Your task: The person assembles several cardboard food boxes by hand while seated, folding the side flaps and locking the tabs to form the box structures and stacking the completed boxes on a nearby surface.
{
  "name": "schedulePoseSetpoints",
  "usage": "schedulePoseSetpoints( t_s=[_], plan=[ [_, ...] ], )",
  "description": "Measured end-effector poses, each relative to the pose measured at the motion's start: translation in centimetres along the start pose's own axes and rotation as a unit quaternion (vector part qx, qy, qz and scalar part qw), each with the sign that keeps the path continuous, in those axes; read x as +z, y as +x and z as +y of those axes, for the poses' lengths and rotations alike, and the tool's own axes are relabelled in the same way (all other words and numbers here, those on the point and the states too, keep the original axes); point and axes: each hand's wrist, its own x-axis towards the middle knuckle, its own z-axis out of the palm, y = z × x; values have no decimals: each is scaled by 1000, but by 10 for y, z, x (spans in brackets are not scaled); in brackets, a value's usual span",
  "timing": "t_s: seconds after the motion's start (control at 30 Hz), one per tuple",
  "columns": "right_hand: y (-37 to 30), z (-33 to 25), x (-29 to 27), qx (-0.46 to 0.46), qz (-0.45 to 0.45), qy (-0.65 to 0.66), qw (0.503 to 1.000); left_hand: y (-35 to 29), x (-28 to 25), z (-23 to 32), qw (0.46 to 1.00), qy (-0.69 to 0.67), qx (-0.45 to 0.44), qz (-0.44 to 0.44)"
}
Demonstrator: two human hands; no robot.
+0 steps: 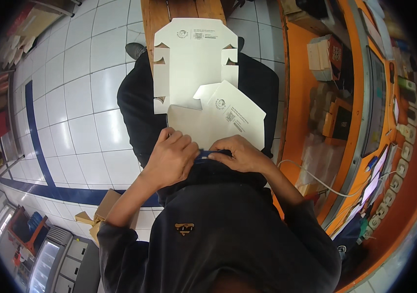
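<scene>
My left hand is closed at my waist, with its fingers curled against a narrow dark blue strip. From the other side my right hand pinches the same strip between thumb and fingers; a small pale bit shows by the thumb tip. What exactly the strip is I cannot tell. Just beyond my hands, a white cardboard box blank with printing lies at a slant across my lap. It overlaps a larger flat white box blank with cut side flaps, which reaches over a wooden bench.
The wooden bench extends away between my legs. On the right stands an orange counter with shelves holding boxes and a white cable. An open brown carton sits on the tiled floor by my left elbow.
</scene>
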Motion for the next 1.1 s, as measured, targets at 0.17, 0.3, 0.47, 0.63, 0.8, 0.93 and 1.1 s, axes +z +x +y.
schedulePoseSetpoints(
  t_s=[0.17, 0.3, 0.47, 0.63, 0.8, 0.93, 1.1],
  plan=[
    [-4, 8, 7, -68, 122, -84, 987, -2, 4, -6, 1000, 5, -11, 9],
    [-22, 12, -3, -10, 125, -148, 981, -5, -3, -12, 996, 29, -74, 35],
    [-15, -17, -9, 45, 161, -99, 981, 4, -7, 5, 999, 0, -32, 5],
    [-4, -38, -7, -19, 161, -194, 968, 13, -4, 17, 1000, 22, -7, -4],
    [16, -51, -10, -115, 118, -283, 945, 29, -20, 15, 998, 60, -5, 15],
    [43, -73, -30, -223, 233, -296, 899, 51, -53, 19, 992, 61, -71, 89],
    [97, -98, -81, -322, 268, -346, 840, 67, -146, -13, 991, 17, -109, 75]
  ],
)
